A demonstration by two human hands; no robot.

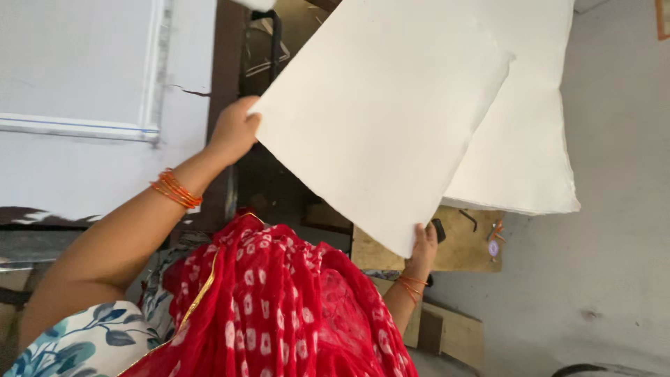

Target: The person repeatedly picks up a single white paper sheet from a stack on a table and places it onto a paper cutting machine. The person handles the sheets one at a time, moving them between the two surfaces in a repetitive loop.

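Observation:
My left hand (234, 131) grips the left corner of a large cream sheet of thick paper (377, 119), with orange bangles on that wrist. My right hand (423, 246), also with bangles, pinches the sheet's lower corner. The sheet is lifted and tilted between both hands. Behind it on the right lies a stack of similar cream sheets (530, 139) with rough edges. A red cloth with white dots (279, 307) fills the bottom of the view between my arms and hides my right forearm.
The stack rests on a wooden board (464, 244) with a small dark object and an orange-white item on it. More wooden blocks (453, 335) sit below. A white panelled wall (77, 77) is at the left, a grey surface (621, 209) at the right.

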